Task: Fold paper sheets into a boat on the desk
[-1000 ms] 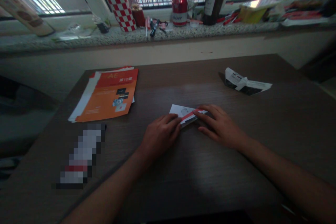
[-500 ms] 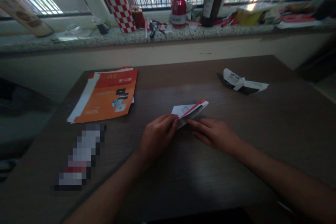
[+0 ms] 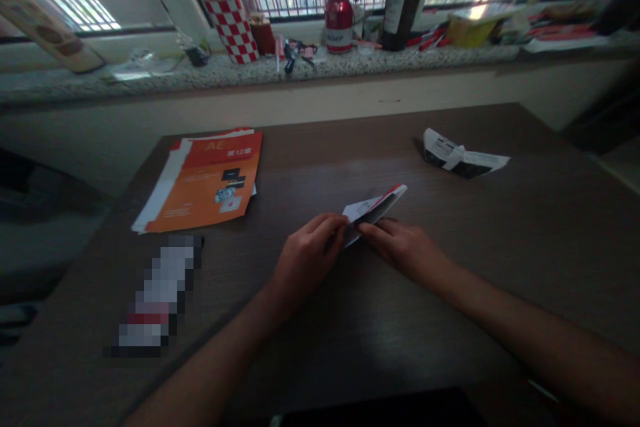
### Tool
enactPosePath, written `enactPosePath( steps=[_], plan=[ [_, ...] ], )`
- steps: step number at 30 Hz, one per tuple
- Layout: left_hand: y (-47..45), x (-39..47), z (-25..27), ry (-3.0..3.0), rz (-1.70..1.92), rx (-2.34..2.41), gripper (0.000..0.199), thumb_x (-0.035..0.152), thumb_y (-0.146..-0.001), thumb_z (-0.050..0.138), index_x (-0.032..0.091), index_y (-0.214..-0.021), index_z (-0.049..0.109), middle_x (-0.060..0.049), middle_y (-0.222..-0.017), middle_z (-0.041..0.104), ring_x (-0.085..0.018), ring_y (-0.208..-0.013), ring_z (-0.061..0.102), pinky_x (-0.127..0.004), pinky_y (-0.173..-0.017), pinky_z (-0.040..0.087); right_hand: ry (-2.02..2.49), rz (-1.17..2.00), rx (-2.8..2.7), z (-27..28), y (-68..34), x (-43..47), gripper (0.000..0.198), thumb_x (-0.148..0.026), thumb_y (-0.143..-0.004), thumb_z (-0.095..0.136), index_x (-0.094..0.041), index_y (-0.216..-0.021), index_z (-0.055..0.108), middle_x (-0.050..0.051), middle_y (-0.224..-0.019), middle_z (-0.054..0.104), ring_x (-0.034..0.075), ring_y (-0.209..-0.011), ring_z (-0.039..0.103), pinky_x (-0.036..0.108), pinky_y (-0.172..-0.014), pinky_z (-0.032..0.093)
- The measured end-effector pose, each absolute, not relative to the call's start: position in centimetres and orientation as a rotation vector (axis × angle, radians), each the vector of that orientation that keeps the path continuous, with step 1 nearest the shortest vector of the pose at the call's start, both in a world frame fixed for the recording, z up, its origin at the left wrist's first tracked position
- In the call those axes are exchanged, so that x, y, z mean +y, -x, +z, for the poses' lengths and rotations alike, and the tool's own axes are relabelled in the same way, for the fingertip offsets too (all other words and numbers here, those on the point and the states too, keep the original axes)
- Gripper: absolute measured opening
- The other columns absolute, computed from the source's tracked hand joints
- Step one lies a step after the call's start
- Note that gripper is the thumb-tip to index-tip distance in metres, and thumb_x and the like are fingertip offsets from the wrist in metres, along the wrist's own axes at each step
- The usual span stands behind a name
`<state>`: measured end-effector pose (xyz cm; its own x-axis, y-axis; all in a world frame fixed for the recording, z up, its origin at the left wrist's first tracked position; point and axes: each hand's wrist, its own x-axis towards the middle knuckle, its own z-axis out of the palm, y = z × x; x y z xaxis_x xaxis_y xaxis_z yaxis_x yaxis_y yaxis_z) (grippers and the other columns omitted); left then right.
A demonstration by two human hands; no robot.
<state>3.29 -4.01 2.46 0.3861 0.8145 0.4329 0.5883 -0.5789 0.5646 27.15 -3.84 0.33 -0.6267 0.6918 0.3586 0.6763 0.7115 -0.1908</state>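
Note:
A folded piece of paper (image 3: 383, 205), white with a red edge and a dark inner side, is between my two hands near the middle of the table. My left hand (image 3: 313, 247) pinches its near left end between thumb and fingers. At the near right edge, my right hand (image 3: 397, 243) has its fingers closed on the paper, with some fingertips hidden behind it. The paper tilts upward to the right, its far tip sticking out past my hands. On the table farther right lies a folded paper boat (image 3: 463, 155), white with dark printed sides.
Orange printed sheets (image 3: 205, 180) lie stacked at the table's left. Nearer me is a blurred-out long object (image 3: 157, 297). Along the stone windowsill (image 3: 340, 69) stand a red can (image 3: 339, 23), a dark drink cup (image 3: 406, 3), a checkered container (image 3: 233, 23) and small items.
The folded paper has moved slightly right and tipped up more. My right-hand fingers have closed in on it, and my left hand has shifted right with it.

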Motion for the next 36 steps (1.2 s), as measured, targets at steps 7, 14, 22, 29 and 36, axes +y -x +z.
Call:
enactPosePath(
  steps=[7,14,22,29,36],
  plan=[
    [-3.0,-4.0,2.7,-2.495,0.88,1.147,0.021,0.009,-0.104,0.053,0.02,-0.119,0.063,-0.005,-0.109,0.072,-0.017,-0.091,0.072,-0.029,-0.078,0.06,1.063,0.098,-2.551,0.9,-27.0,-3.8,0.04,-0.013,-0.102,0.058,-0.02,-0.141,0.061,0.012,-0.113,0.076,0.024,-0.09,0.074,0.034,-0.073,0.059],
    [-2.5,-3.7,3.4,-2.567,0.821,1.12,0.026,0.005,-0.102,0.052,0.017,-0.121,0.065,-0.009,-0.116,0.068,-0.02,-0.097,0.071,-0.033,-0.082,0.062,1.071,0.101,-2.563,1.4,-26.6,-3.5,0.031,-0.013,-0.103,0.056,-0.021,-0.132,0.063,0.011,-0.114,0.074,0.023,-0.089,0.072,0.031,-0.07,0.054],
    [-2.0,-3.2,4.0,-2.556,0.892,1.306,0.024,0.009,-0.101,0.058,0.019,-0.122,0.065,-0.007,-0.117,0.069,-0.02,-0.101,0.072,-0.034,-0.09,0.061,1.151,0.045,-2.565,2.6,-26.8,-3.7,0.021,-0.016,-0.103,0.055,-0.021,-0.121,0.065,0.007,-0.1,0.071,0.019,-0.08,0.066,0.029,-0.062,0.043],
    [-1.6,-2.8,4.4,-2.48,0.912,1.439,0.011,0.016,-0.102,0.06,0.019,-0.108,0.068,-0.006,-0.107,0.069,-0.017,-0.086,0.07,-0.029,-0.076,0.06,1.117,0.029,-2.588,2.6,-27.0,-3.5,0.023,-0.018,-0.105,0.052,-0.02,-0.124,0.064,0.009,-0.111,0.072,0.02,-0.086,0.067,0.029,-0.064,0.044],
    [-1.3,-2.9,4.1,-2.62,0.654,1.24,0.039,0.004,-0.099,0.051,0.024,-0.13,0.065,-0.006,-0.117,0.062,-0.014,-0.08,0.067,-0.025,-0.07,0.06,1.091,-0.028,-2.606,2.6,-26.9,-3.4,0.022,-0.018,-0.104,0.053,-0.021,-0.123,0.065,0.01,-0.109,0.072,0.022,-0.086,0.068,0.031,-0.063,0.047]
  ],
)
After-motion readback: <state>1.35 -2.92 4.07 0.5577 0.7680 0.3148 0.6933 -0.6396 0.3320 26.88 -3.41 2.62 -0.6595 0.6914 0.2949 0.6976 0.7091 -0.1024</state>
